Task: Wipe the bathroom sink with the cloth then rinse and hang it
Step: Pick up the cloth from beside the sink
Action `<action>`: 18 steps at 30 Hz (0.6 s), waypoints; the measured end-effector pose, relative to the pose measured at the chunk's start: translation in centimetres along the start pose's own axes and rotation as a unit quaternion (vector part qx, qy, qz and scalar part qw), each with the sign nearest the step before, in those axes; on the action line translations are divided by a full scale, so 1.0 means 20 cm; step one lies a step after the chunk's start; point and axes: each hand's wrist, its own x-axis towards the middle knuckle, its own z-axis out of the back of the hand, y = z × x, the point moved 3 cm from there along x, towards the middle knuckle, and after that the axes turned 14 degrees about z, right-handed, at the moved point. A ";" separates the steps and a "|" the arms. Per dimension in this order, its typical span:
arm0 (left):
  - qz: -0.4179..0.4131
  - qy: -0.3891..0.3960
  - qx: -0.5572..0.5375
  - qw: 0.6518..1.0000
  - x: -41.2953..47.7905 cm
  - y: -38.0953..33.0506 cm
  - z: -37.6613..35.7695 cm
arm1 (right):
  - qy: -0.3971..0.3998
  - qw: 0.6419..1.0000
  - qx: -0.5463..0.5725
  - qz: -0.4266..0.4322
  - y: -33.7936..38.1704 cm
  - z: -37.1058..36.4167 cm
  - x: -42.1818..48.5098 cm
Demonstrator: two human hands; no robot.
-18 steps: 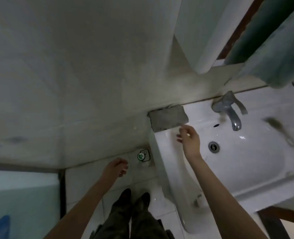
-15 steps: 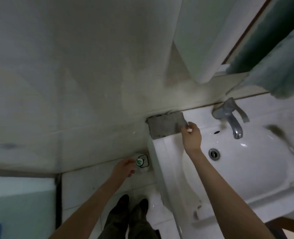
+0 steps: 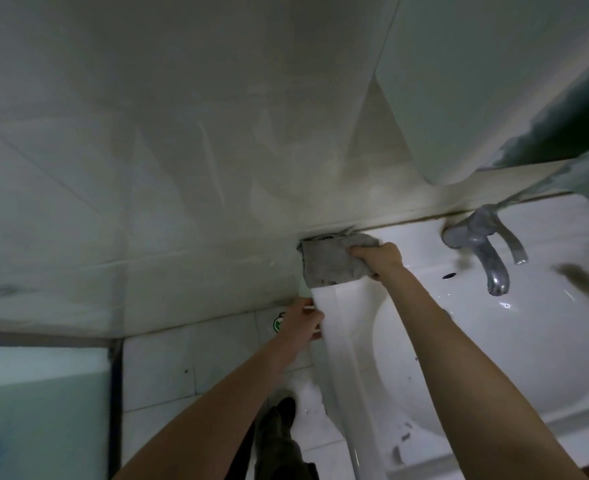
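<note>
A grey cloth [image 3: 327, 265] lies on the back left corner of the white sink [image 3: 545, 362], against the wall. My right hand [image 3: 378, 259] grips the cloth's right edge, bunching it up. My left hand [image 3: 301, 322] rests against the sink's left outer rim, fingers curled on the edge, holding nothing loose. A metal tap [image 3: 487, 251] stands at the back of the basin, with the drain partly hidden behind my right forearm.
A teal towel [image 3: 584, 140] hangs at the upper right above the sink. A white cabinet [image 3: 476, 81] juts from the wall above the tap. Dark smudges mark the sink's right rim [image 3: 580, 275] and front edge. Below are floor tiles and my shoes [image 3: 282, 424].
My right hand moved from above the basin to the cloth and closed on its edge. My left hand rose from beside my body to the sink's left rim. The camera moved closer.
</note>
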 end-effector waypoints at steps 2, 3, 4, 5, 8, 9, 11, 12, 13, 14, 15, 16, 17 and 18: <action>0.002 0.003 0.005 1.000 0.01 0.00 0.00 | -0.012 0.997 0.078 0.022 -0.01 0.00 -0.03; 0.006 0.002 0.007 1.000 0.00 0.00 0.00 | -0.021 0.996 0.066 0.055 0.00 0.01 -0.06; 0.007 0.003 0.011 1.000 -0.02 -0.02 0.00 | -0.029 0.995 0.036 0.091 0.00 0.02 -0.08; 0.010 0.003 0.018 1.000 -0.03 -0.02 0.00 | -0.038 0.991 0.006 0.126 0.01 0.02 -0.11; -0.010 -0.002 0.051 0.999 -0.08 -0.04 0.03 | -0.062 0.978 0.013 0.200 0.03 0.05 -0.23; -0.039 -0.016 0.081 0.996 -0.10 -0.06 0.05 | -0.070 0.973 0.045 0.217 0.04 0.06 -0.29; -0.109 -0.038 0.125 0.985 -0.16 -0.09 0.11 | -0.093 0.959 0.107 0.245 0.08 0.08 -0.43; -0.136 -0.035 0.132 0.981 -0.20 -0.10 0.14 | -0.110 0.953 0.128 0.253 0.10 0.09 -0.51; -0.162 -0.025 0.141 0.976 -0.24 -0.11 0.18 | -0.129 0.948 0.146 0.252 0.11 0.10 -0.59; -0.185 -0.012 0.152 0.971 -0.29 -0.12 0.22 | -0.147 0.944 0.165 0.244 0.11 0.10 -0.67; -0.200 -0.001 0.159 0.967 -0.33 -0.13 0.26 | -0.164 0.940 0.187 0.233 0.10 0.10 -0.76; -0.212 0.013 0.162 0.964 -0.39 -0.14 0.31 | -0.181 0.934 0.212 0.224 0.10 0.10 -0.86; -0.220 0.030 0.161 0.962 -0.43 -0.14 0.36 | -0.197 0.927 0.236 0.213 0.09 0.09 -0.95; -0.228 0.048 0.163 0.959 -0.48 -0.14 0.41 | -0.216 0.921 0.259 0.197 0.07 0.07 -1.05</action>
